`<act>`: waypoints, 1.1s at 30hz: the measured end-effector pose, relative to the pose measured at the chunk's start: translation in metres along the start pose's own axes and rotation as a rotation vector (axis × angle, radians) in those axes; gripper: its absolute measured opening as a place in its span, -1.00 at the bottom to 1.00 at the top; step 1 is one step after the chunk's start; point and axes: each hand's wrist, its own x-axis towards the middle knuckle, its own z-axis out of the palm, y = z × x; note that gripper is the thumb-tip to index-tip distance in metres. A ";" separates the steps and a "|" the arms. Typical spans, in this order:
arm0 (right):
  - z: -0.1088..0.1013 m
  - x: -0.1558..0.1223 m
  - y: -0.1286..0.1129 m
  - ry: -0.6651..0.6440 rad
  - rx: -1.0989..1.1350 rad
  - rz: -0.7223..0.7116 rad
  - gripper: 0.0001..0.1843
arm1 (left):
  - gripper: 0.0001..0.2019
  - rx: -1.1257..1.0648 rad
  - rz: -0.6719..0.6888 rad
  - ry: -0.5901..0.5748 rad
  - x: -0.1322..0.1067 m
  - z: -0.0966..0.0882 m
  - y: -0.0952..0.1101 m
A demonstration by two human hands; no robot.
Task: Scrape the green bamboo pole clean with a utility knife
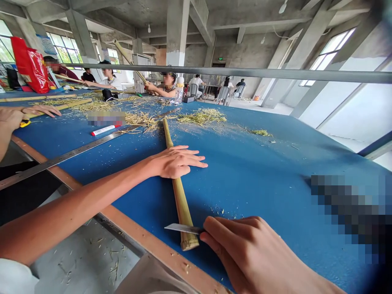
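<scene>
The person's left hand (174,162) is pressing down on a bamboo rod (180,200), with its fingers (191,157) spread and uncurled. The rod is running under the palm, and the fingertips are reaching past its far side over the blue-covered table (275,183). The right hand (248,255) is clenching a knife (183,228), its fingers (226,228) curled around and hiding the handle. The steel blade is pointing left and crossing the rod close to its cut lower end.

The rod is lying flat on the table, with that lower end near the wooden near edge (131,228). A long steel ruler (76,153) is lying to the left of the rod and jutting out over that edge. Toward the far edge, a white-and-red marker (102,130) is lying beside heaps of bamboo shavings (202,117). At the left edge, another person's hand (39,109) is resting on a bamboo strip (58,108). Beyond the far edge, a seated co-worker (167,90) is holding a long bamboo pole (125,57) upward at a slant.
</scene>
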 end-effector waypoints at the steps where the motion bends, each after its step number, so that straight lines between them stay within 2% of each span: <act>1: -0.001 0.000 0.000 -0.004 0.005 0.005 -0.67 | -0.39 0.000 0.002 0.001 0.000 0.000 -0.001; 6: -0.005 0.000 0.000 -0.016 -0.018 0.012 -0.66 | -0.37 0.002 0.008 -0.005 0.000 0.002 -0.003; 13: -0.014 0.002 0.000 -0.110 -0.020 0.004 -0.65 | -0.35 0.006 0.016 -0.004 0.000 0.003 -0.003; 22: -0.004 -0.018 -0.009 -0.060 0.064 0.014 -0.65 | -0.36 0.020 0.011 0.020 -0.006 0.006 -0.006; 26: -0.001 -0.014 -0.008 0.045 -0.001 0.057 -0.71 | -0.37 0.017 -0.003 0.019 -0.006 0.005 -0.004; 33: 0.008 -0.012 -0.008 0.046 -0.084 0.058 -0.70 | -0.37 0.007 -0.005 0.006 -0.002 0.003 -0.003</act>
